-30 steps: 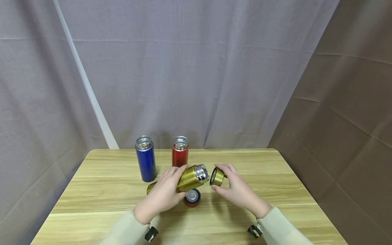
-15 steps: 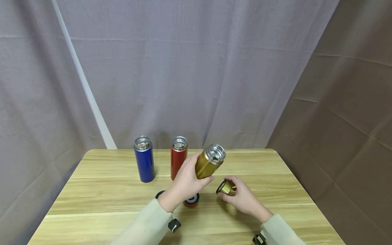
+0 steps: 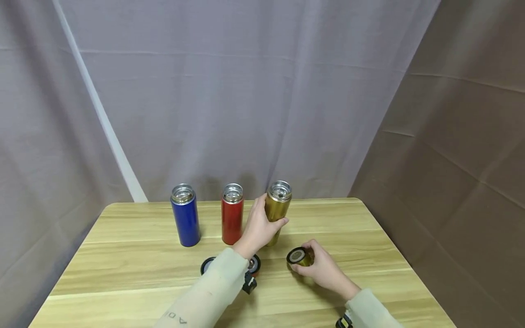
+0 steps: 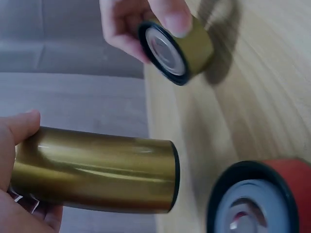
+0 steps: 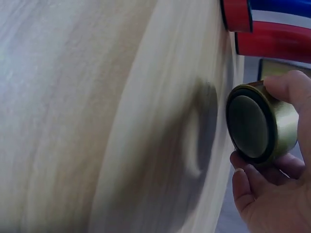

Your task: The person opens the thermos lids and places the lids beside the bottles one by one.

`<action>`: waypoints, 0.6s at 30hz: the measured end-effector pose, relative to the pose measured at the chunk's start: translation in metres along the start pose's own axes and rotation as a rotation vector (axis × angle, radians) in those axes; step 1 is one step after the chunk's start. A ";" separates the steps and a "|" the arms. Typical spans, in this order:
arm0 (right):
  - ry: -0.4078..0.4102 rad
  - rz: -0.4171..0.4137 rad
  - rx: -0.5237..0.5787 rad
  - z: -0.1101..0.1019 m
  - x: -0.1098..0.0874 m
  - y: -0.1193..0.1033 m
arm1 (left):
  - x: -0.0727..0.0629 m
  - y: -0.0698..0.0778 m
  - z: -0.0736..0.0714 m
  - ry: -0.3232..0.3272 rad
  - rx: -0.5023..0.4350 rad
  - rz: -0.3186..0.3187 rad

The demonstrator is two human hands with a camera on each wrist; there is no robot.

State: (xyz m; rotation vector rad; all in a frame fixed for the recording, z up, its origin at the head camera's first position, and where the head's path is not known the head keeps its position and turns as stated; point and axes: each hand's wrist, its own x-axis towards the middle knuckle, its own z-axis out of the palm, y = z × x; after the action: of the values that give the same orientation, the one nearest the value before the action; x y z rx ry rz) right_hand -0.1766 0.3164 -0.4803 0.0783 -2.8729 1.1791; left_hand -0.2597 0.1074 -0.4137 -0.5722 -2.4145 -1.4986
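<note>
My left hand (image 3: 260,228) grips an uncapped gold thermos bottle (image 3: 277,210) by its side. The bottle stands nearly upright, right of the red one, its steel mouth facing up. In the left wrist view its dark-edged base (image 4: 172,177) shows close to the tabletop. A gold lid (image 3: 304,260) is pinched between the thumb and fingers of my right hand (image 3: 325,269), low over the table. Its round inner side faces up in the head view. The right wrist view shows the lid's flat outer end (image 5: 249,127) with the table's shadowed surface beside it.
An uncapped blue thermos (image 3: 186,223) and an uncapped red thermos (image 3: 232,221) stand at the back left. A red lid (image 3: 256,264) lies inner side up beside my left wrist. Another dark-rimmed lid (image 3: 206,263) is partly hidden by the sleeve. Curtains hang behind the table.
The left hand has carried the gold bottle from a tilted hold at the middle to nearly upright beside the red one. The right hand has lowered the gold lid and turned its inside up.
</note>
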 end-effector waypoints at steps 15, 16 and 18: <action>0.002 -0.064 -0.106 0.009 0.003 0.004 | 0.012 -0.040 0.030 0.049 0.023 -0.066; -0.001 -0.075 -0.122 0.010 0.003 0.005 | 0.013 -0.041 0.030 0.045 0.026 -0.060; -0.008 -0.089 -0.144 0.011 0.005 0.005 | 0.014 -0.042 0.031 0.035 0.036 -0.049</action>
State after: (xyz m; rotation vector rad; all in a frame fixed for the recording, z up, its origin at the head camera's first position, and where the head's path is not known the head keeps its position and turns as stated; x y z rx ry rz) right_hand -0.1818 0.3124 -0.4916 0.2043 -2.9167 0.9568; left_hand -0.2908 0.1211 -0.4559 -0.4789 -2.4401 -1.4685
